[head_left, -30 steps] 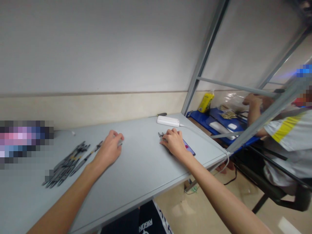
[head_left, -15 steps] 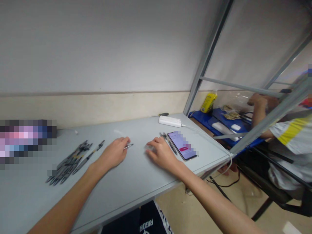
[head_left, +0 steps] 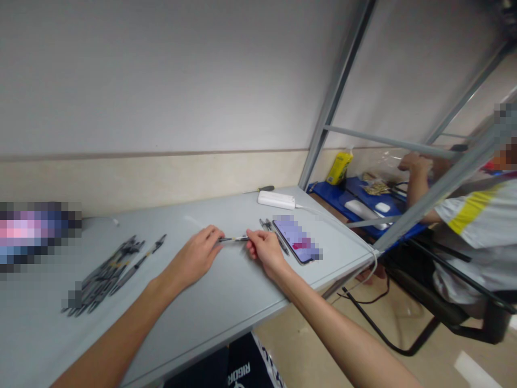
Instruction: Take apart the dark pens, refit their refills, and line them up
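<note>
Over the worktop [head_left: 194,323], we hold one pen [head_left: 234,238] between two hands: our left grip [head_left: 202,249] is closed on its left end, our right grip [head_left: 266,251] pinches its right end. The pen's middle part bridges the gap, and near our right grip lies a phone [head_left: 294,242].

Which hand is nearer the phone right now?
Right. The right hand is close beside the phone, on its left and apart from it, with pens lying between; the left hand is farther out on that side.
</note>
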A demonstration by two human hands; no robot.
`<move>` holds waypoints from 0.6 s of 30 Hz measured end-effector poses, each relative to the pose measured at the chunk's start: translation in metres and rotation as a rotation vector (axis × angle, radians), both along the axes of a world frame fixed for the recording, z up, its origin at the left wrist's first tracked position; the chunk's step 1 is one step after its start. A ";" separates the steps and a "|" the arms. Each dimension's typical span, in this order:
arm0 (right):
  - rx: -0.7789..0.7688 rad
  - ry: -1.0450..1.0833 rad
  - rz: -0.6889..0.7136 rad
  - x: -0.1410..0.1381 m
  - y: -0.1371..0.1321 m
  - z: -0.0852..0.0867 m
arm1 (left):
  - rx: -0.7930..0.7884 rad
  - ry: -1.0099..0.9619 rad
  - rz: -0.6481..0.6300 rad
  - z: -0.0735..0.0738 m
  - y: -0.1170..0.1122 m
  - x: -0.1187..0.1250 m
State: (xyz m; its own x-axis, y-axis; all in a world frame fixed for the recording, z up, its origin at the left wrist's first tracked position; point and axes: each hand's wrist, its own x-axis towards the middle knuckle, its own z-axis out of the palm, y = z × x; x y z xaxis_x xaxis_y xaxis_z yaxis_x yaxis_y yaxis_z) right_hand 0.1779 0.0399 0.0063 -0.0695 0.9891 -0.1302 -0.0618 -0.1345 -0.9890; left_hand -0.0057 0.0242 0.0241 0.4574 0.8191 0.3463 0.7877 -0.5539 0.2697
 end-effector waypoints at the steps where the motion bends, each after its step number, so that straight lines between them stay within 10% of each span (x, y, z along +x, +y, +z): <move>1: -0.037 0.056 -0.003 0.002 0.000 0.001 | 0.047 0.076 0.015 0.001 0.001 -0.002; 5: 0.023 -0.211 0.139 0.012 -0.003 0.015 | 0.176 0.302 0.134 0.007 0.001 -0.002; 12: 0.799 -1.207 0.322 0.008 -0.024 0.032 | 0.042 0.375 0.190 0.001 -0.004 0.007; 18: 0.561 -1.293 0.286 0.001 -0.023 0.019 | 0.168 0.390 0.001 -0.002 -0.009 0.017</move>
